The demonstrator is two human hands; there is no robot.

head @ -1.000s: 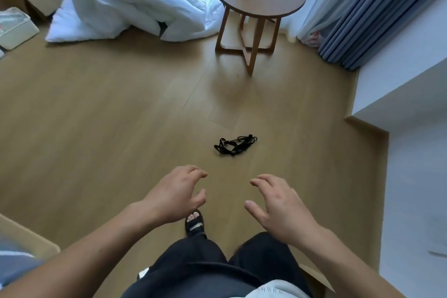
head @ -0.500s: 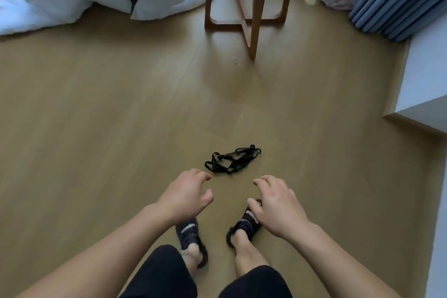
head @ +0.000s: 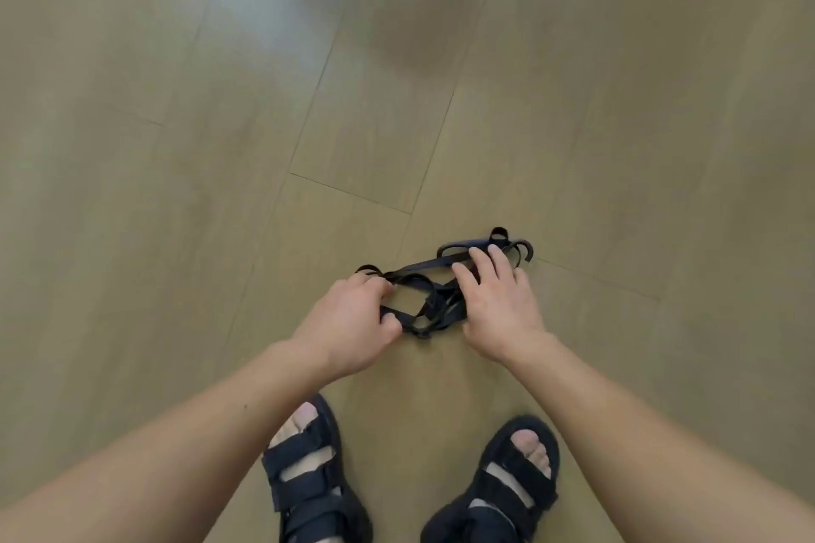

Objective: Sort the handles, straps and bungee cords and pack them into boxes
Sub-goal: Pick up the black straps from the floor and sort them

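A tangle of black straps (head: 428, 305) lies on the wooden plank floor (head: 211, 154), just ahead of the person's feet. The straps are flat, narrow bands looped and crossed over one another. The left end is a small loop, the middle is a knot of overlapping bands, and one long band runs up and to the right. At the right end, curved black hooks (head: 531, 250) stick out past the bands and rest on the floor.

The left hand (head: 348, 324) is at the left end of the tangle with its back facing up. Its fingers curl over the small loop and the thumb presses a band from below, so its grip is pinching the straps. The right hand (head: 496, 309) lies palm down on the right half of the tangle. Its fingers are fairly straight and slightly spread, and the fingertips reach almost to the hooks, resting on the bands rather than closing round them. Both forearms are bare.

Below the hands, a left sandal (head: 308, 485) and a right sandal (head: 507, 489), both dark with wide straps, stand apart on the floor.
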